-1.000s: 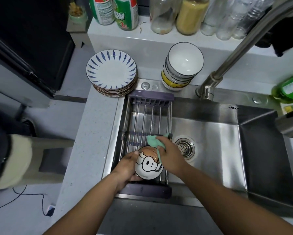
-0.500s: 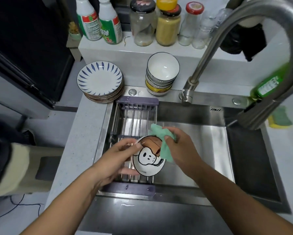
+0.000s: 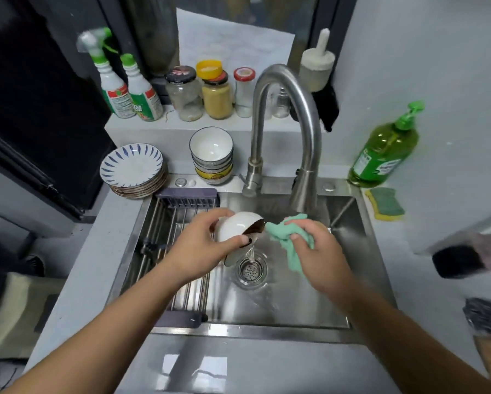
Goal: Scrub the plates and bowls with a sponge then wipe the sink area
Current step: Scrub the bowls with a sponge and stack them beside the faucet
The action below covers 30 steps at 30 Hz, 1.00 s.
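Grey counter [image 3: 76, 265] borders the left side of a steel sink [image 3: 295, 302]. At the counter's back left corner sits a stack of blue-patterned plates [image 3: 131, 169]. Just right of it, on the sink's back edge, is a stack of bowls [image 3: 211, 155]. A wire drying rack [image 3: 167, 223] spans the sink's left part.

Over the rack's right edge the left hand [image 3: 196, 248] grips a white bowl [image 3: 237, 226], with fingers and thumb curled round it. The bowl is tipped so that water runs toward the drain [image 3: 252, 270]. A faucet [image 3: 287, 132] arches behind.

The right hand [image 3: 321, 254] clutches a crumpled green cloth [image 3: 288, 237], whose tip is at the bowl's rim. By the sink's back right corner lies a sponge [image 3: 386, 204], with a green soap bottle [image 3: 383, 155] behind it.
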Motion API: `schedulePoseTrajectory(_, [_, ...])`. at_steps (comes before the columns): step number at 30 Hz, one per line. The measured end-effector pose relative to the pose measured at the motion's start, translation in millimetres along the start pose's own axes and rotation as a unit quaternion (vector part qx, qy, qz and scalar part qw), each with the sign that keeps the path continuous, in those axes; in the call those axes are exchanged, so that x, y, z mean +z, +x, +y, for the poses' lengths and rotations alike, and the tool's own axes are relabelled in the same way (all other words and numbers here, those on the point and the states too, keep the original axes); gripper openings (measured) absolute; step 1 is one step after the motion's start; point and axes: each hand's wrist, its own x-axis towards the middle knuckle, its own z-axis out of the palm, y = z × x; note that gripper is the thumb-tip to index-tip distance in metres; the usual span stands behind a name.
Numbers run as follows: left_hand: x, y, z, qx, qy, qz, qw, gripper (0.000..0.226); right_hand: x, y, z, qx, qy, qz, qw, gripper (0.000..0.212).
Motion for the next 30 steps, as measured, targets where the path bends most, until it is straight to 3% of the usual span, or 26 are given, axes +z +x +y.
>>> schedulePoseTrajectory(3, [12.0, -4.2, 18.6, 0.028, 0.052, 0.028, 0.998, 0.046, -18.0, -6.5, -2.6, -0.012, 0.036, -0.004, 0.999, 0.032])
schedulePoseTrajectory(8, [20.3, -16.9, 39.5, 0.008, 0.008, 0.050, 0.999, 0.070, -29.4, -15.4, -10.0, -0.024, 0.076, -0.011, 0.997, 0.031])
schedulePoseTrajectory(12, [23.5, -27.8, 44.8, -0.030, -0.097, 0.063, 0.993, 0.044, -26.6, -24.0, -18.9, -0.077, 0.063, -0.007, 0.995, 0.033])
schedulePoseTrajectory(14, [23.4, -32.8, 48.3, -0.062, -0.162, 0.046, 0.984, 0.039, -23.9, -26.5, -25.9, -0.154, 0.011, -0.020, 0.988, 0.032])
schedulePoseTrajectory(17, [18.8, -37.2, 55.6, -0.093, -0.252, 0.024, 0.963, 0.036, -18.0, -21.8, -34.2, -0.330, -0.175, -0.071, 0.925, 0.038])
schedulePoseTrajectory(20, [7.0, -39.9, 62.1, -0.092, -0.319, 0.042, 0.943, 0.031, -16.6, -19.7, -43.4, -0.361, -0.319, -0.133, 0.866, 0.048])
schedulePoseTrajectory(22, [3.2, -39.2, 63.5, -0.089, -0.335, 0.063, 0.936, 0.030, -10.9, -29.1, -51.5, -0.342, -0.275, -0.149, 0.886, 0.050])
schedulePoseTrajectory(25, [3.7, -42.9, 62.1, -0.078, -0.348, 0.095, 0.929, 0.030, 5.7, -48.7, -84.2, -0.188, -0.023, -0.190, 0.963, 0.042])
schedulePoseTrajectory(27, [5.0, -44.7, 58.8, -0.073, -0.360, 0.101, 0.924, 0.034, 14.5, -52.7, -100.4, -0.097, 0.149, -0.222, 0.959, 0.029])
schedulePoseTrajectory(29, [2.2, -46.6, 57.0, -0.080, -0.377, 0.107, 0.917, 0.037, 19.8, -52.9, -102.4, -0.105, 0.160, -0.222, 0.956, 0.026])
schedulePoseTrajectory(30, [-0.7, -47.9, 57.1, -0.088, -0.384, 0.108, 0.913, 0.037, 18.9, -52.3, -100.1, -0.142, 0.091, -0.212, 0.963, 0.025])
